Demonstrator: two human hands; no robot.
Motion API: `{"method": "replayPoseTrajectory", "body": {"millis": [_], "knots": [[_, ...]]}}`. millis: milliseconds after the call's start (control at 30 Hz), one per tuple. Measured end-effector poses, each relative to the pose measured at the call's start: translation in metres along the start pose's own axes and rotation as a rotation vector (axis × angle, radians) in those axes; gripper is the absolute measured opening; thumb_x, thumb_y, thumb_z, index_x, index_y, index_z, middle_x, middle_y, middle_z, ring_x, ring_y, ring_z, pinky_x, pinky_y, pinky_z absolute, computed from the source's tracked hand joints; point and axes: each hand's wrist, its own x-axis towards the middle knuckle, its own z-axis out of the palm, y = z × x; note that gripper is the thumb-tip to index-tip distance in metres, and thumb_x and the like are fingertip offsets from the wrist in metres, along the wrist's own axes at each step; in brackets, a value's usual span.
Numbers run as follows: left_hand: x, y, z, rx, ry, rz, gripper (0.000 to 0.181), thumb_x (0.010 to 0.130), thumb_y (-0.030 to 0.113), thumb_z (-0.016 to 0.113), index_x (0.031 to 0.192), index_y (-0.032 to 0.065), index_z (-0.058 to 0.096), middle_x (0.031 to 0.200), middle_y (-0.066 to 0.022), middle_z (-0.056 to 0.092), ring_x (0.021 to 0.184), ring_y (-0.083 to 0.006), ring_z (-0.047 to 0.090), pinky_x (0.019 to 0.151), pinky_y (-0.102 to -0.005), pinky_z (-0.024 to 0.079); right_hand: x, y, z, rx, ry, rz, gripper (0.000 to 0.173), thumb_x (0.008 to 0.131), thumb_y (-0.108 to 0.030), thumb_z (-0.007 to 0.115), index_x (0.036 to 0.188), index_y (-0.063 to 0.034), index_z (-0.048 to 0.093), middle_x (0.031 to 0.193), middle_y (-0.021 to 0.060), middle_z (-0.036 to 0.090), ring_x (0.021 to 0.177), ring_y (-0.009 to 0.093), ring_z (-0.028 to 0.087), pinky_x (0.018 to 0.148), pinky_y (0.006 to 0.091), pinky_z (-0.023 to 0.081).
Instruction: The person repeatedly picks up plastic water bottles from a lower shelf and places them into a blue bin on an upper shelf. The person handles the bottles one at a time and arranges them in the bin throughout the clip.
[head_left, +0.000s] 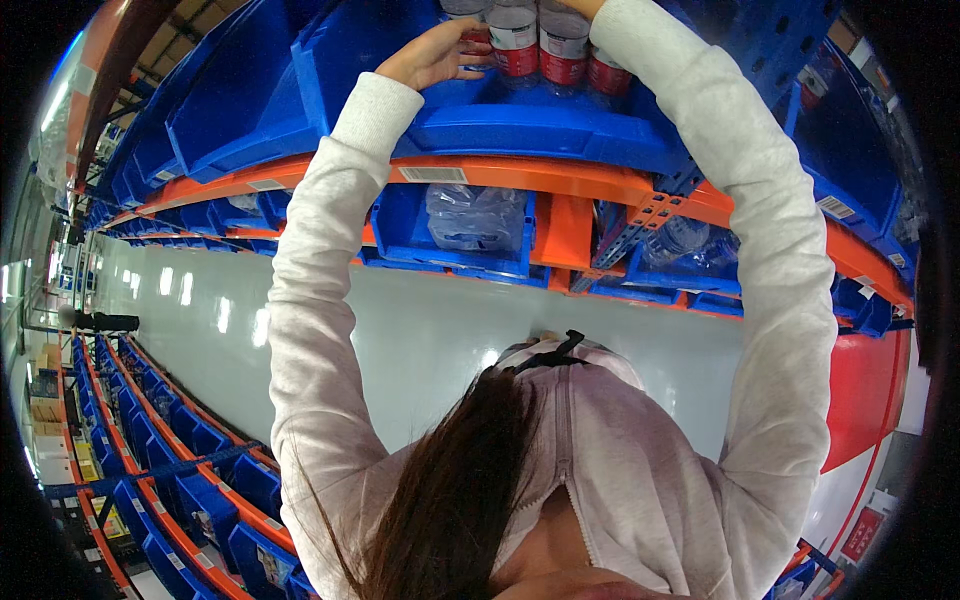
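Several clear containers with red-and-white labels (514, 41) stand close together in a large blue plastic bin (525, 129) on the shelf before me. My left hand (448, 56) reaches over the bin's front lip, its fingers apart at the left side of the containers. The fingertips are right beside the nearest one; whether they touch it I cannot tell. My right arm reaches in from the other side. Only a sliver of my right wrist (584, 6) shows at the top edge; the hand itself is beyond the picture.
An orange shelf beam (525, 174) with barcode labels runs below the bin. Beneath it, another blue bin (401, 225) holds a clear plastic-wrapped pack (476, 217). A blue perforated upright (780, 37) rises at right. Across the grey aisle floor (202, 322) stand more bin racks (161, 420); a person (105, 322) is far left.
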Motion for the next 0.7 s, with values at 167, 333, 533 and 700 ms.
{"method": "replayPoseTrajectory", "body": {"millis": [167, 333, 533, 700], "knots": [[0.006, -0.003, -0.001, -0.033, -0.038, -0.001, 0.049, 0.102, 0.034, 0.038, 0.137, 0.0001, 0.038, 0.135, -0.0260, 0.044, 0.127, -0.0378, 0.044, 0.109, -0.0512, 0.034, 0.000, -0.004, 0.005, -0.136, 0.122, -0.013, 0.017, 0.070, -0.011, 0.064, 0.085, -0.0034, 0.064, 0.090, 0.0178, 0.064, 0.092, 0.034, 0.062, 0.083, 0.0460, 0.048], [0.015, -0.012, -0.014, -0.089, -0.038, -0.037, 0.050, 0.102, 0.036, 0.038, 0.138, 0.0015, 0.037, 0.135, -0.0261, 0.044, 0.127, -0.0375, 0.045, 0.108, -0.0508, 0.035, 0.010, -0.021, -0.008, -0.225, 0.038, 0.037, 0.019, 0.067, -0.010, 0.064, 0.084, -0.0027, 0.069, 0.091, 0.0181, 0.066, 0.098, 0.034, 0.061, 0.090, 0.0449, 0.047], [0.000, 0.004, 0.017, -0.076, -0.029, -0.006, 0.050, 0.101, 0.040, 0.040, 0.138, 0.0059, 0.038, 0.136, -0.0222, 0.045, 0.126, -0.0350, 0.046, 0.109, -0.0481, 0.033, -0.018, -0.047, -0.049, -0.163, 0.239, -0.013, 0.016, 0.070, -0.016, 0.066, 0.080, -0.0042, 0.071, 0.094, 0.0156, 0.065, 0.096, 0.033, 0.059, 0.084, 0.0420, 0.049], [-0.042, 0.002, 0.024, -0.103, 0.213, 0.277, 0.047, 0.098, 0.036, 0.046, 0.137, 0.0093, 0.044, 0.133, -0.0060, 0.050, 0.122, -0.0182, 0.045, 0.107, -0.0362, 0.028, -0.060, -0.088, -0.087, -0.058, 0.328, -0.198, 0.015, 0.073, -0.025, 0.064, 0.078, -0.0109, 0.068, 0.082, 0.0031, 0.064, 0.089, 0.022, 0.059, 0.072, 0.0322, 0.047]]}}
